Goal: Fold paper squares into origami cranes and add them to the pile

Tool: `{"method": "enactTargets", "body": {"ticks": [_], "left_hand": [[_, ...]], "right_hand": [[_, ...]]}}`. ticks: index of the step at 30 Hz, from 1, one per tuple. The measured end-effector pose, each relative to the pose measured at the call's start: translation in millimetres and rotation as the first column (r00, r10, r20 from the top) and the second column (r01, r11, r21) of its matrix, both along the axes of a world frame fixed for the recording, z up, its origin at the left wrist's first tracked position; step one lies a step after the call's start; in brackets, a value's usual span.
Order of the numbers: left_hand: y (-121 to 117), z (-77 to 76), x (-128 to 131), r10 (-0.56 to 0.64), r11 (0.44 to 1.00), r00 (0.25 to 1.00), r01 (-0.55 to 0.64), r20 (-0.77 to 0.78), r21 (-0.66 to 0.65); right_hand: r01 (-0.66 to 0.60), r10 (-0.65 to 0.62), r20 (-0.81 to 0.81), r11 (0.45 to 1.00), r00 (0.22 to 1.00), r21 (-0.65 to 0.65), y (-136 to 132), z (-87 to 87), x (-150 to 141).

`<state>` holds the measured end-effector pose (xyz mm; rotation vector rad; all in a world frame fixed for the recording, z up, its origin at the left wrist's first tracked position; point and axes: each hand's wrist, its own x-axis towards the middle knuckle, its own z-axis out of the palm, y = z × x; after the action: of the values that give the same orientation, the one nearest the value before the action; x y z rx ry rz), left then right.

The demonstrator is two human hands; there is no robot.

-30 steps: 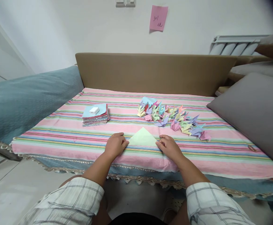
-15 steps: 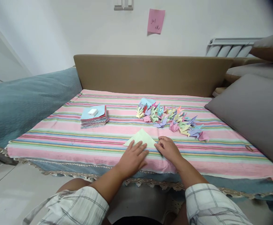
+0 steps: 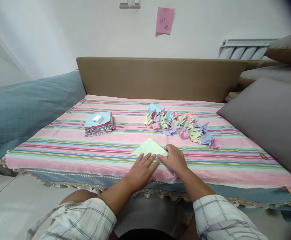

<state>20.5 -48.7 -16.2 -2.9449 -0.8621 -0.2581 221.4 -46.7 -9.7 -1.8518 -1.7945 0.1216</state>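
Observation:
A pale green sheet of origami paper (image 3: 149,146), folded into a triangle, lies on the striped cloth with its peak pointing away from me. My left hand (image 3: 142,169) rests open, fingers spread, with the fingertips on the paper's lower edge. At the right corner, my right hand (image 3: 174,160) has the paper between thumb and fingers, the thumb along the bottom edge. Beyond the triangle, to the right, sits a cluster of folded paper cranes (image 3: 182,125) in many colours. A stack of coloured paper squares (image 3: 99,128) stands to the left, with a small white block (image 3: 98,119) on top.
The striped cloth (image 3: 60,140) covers a sofa seat with a brown backrest (image 3: 155,78). A blue-covered armrest (image 3: 35,96) bounds the left, and a grey cushion (image 3: 265,116) the right. A small brown object (image 3: 264,156) lies near the cushion. A pink note (image 3: 164,20) is on the wall.
My left hand has left the paper's left corner and moved right to lie flat on its lower edge. My right hand has shifted slightly inward at the right corner.

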Motion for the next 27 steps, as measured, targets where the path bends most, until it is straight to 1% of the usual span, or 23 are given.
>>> {"method": "enactTargets", "body": {"ticks": [4, 8, 14, 17, 19, 20, 23, 25, 27], "left_hand": [[1, 1.0, -2, -0.014, 1.000, 1.000, 0.014, -0.009, -0.009], [1, 6.3, -10, -0.005, 0.999, 1.000, 0.004, -0.018, -0.040], [2, 23.9, -29, 0.053, 0.991, 0.998, -0.057, -0.038, -0.118], [7, 34.6, -38, 0.089, 0.985, 0.996, -0.091, -0.021, -0.149], [13, 41.0, -42, 0.166, 0.971, 0.986, -0.163, 0.006, -0.178], [17, 43.5, -44, 0.224, 0.956, 0.974, -0.216, 0.020, -0.200], [27, 46.9, -44, 0.423, 0.891, 0.901, -0.394, 0.100, -0.226], [33, 45.6, -43, 0.471, 0.874, 0.868, -0.436, 0.154, -0.217], [37, 42.3, -41, 0.479, 0.871, 0.860, -0.442, 0.175, -0.215]], "right_hand": [[-0.004, 0.002, -0.025, 0.998, 1.000, -0.056, 2, -0.8, 2], [-0.052, 0.044, -0.088, 0.994, 0.995, -0.091, 6, -2.6, 14], [-0.148, 0.138, -0.142, 0.987, 0.980, -0.060, 10, -7.5, 28], [-0.163, 0.152, -0.150, 0.984, 0.977, -0.066, 10, -8.9, 30], [-0.162, 0.148, -0.152, 0.984, 0.977, -0.081, 10, -9.4, 31], [-0.161, 0.146, -0.154, 0.983, 0.977, -0.087, 10, -9.5, 30], [-0.154, 0.134, -0.183, 0.983, 0.974, -0.100, 8, -8.6, 29], [-0.157, 0.134, -0.209, 0.983, 0.969, -0.098, 7, -7.6, 28], [-0.162, 0.138, -0.229, 0.983, 0.963, -0.088, 6, -6.7, 28]]}}
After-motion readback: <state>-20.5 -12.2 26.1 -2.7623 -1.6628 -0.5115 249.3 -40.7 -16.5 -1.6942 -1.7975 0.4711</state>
